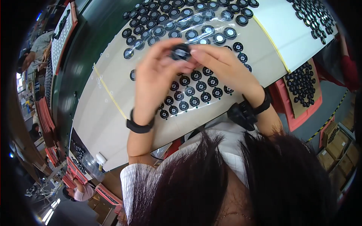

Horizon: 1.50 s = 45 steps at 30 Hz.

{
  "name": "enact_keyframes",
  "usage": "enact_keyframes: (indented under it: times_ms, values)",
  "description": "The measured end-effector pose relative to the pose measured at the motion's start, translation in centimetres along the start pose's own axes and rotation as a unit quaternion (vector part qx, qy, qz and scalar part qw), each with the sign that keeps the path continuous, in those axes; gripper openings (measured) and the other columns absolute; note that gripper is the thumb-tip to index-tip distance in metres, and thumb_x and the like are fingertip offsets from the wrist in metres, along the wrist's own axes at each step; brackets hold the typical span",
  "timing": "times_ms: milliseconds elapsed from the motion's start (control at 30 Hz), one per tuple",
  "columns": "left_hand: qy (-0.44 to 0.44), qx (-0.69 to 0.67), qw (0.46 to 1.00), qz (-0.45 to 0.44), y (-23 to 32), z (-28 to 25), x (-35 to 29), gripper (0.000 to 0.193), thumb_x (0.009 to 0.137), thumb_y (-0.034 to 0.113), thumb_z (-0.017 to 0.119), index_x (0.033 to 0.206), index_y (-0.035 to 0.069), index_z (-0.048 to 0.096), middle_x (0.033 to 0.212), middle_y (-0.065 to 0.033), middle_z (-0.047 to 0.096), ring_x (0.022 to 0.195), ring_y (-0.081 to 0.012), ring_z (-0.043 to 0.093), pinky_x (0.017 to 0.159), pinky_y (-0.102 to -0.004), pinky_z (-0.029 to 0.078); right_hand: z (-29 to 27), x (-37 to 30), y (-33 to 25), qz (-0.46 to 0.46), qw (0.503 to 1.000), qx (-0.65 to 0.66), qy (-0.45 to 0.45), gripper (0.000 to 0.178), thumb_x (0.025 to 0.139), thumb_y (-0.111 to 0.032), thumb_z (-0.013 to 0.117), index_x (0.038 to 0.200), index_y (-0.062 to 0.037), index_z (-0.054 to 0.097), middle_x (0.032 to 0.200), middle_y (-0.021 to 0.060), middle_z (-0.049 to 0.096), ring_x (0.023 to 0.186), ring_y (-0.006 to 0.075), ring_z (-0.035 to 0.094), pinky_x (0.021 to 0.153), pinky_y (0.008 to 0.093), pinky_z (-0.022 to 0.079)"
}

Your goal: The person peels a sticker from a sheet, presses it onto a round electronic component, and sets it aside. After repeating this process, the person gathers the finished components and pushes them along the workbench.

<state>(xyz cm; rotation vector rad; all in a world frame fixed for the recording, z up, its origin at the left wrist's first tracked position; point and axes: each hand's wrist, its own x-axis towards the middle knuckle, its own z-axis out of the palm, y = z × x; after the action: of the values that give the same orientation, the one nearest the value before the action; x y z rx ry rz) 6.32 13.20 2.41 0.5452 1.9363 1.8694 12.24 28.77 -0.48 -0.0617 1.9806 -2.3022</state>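
My left hand (154, 73) holds a black round part (180, 52) with a pale centre between its curled thumb and fingers, raised above the table. From the other side my right hand (223, 64) has its thumb and fingertips closed at the part's right edge; motion blurs this grip. Under both hands lie rows of round black stickers (190, 90) with a white mark, on a clear sheet. Beyond the hands, many similar black round parts (163, 18) sit on the table, some beneath a glossy clear film (201, 23).
Yellow tape (269, 41) crosses the pale table (109, 128). More black parts (315, 19) stand far right. A pink crate (292, 113) of parts is at the right. Past the left edge run a dark green surface (88, 41) and stacked pink trays (46, 116). Other people work at the left.
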Motion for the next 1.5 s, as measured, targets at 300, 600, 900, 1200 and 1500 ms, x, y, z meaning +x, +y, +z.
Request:
enact_keyframes:
  times_ms: [300,600,900,1200,1500]
  values:
    - [0.22,0.693,0.68,0.09,-10.4,-29.5,4.0,0.027,0.084,0.015,0.05,0.109,0.005,0.054,0.1,-0.0151,0.058,0.082,-0.0238,0.061,0.071,-0.031,0.047,-8.0,-2.6,-0.4,-0.006,0.976,-0.082,0.199,0.033,0.087,-0.017,0.046,0.114,0.0018,0.047,0.103,0.012,0.057,0.099,0.018,0.053,0.089,0.0293,0.039]
    - [0.164,0.439,0.878,-0.1,-4.5,-18.1,0.6,0.028,0.083,0.027,0.055,0.088,0.0,0.059,0.071,-0.0081,0.058,0.066,-0.0143,0.054,0.06,-0.0271,0.043,-11.3,-4.9,0.9,0.018,0.983,0.084,0.16,0.045,0.087,-0.011,0.042,0.128,0.0003,0.029,0.123,0.02,0.041,0.112,0.0277,0.045,0.095,0.0348,0.035]
    - [0.151,0.421,0.887,-0.119,-3.9,-17.9,-2.4,0.023,0.08,0.023,0.059,0.081,0.0,0.06,0.067,-0.0048,0.058,0.063,-0.0112,0.052,0.058,-0.0242,0.041,-11.1,-4.0,1.0,0.004,0.983,0.169,0.075,0.049,0.089,-0.016,0.038,0.13,0.0038,0.022,0.127,0.0248,0.035,0.115,0.032,0.041,0.097,0.0381,0.032]
    - [0.156,0.5,0.838,-0.153,-5.7,-25.7,2.5,0.035,0.077,0.035,0.06,0.084,0.0,0.061,0.072,-0.0085,0.06,0.067,-0.0165,0.055,0.063,-0.0269,0.043,-10.8,-4.2,2.0,0.018,0.95,0.291,0.109,0.05,0.089,-0.018,0.037,0.131,0.0041,0.021,0.127,0.0244,0.034,0.113,0.0277,0.042,0.098,0.0374,0.031]
    - [0.292,0.546,0.782,0.074,-7.8,-25.0,1.7,0.039,0.08,0.038,0.056,0.085,-0.001,0.06,0.072,-0.0055,0.059,0.069,-0.0151,0.054,0.067,-0.0253,0.042,-11.0,-4.1,2.3,0.028,0.966,0.241,0.089,0.051,0.089,-0.021,0.039,0.13,0.0055,0.023,0.125,0.0228,0.037,0.111,0.0253,0.043,0.097,0.0357,0.032]
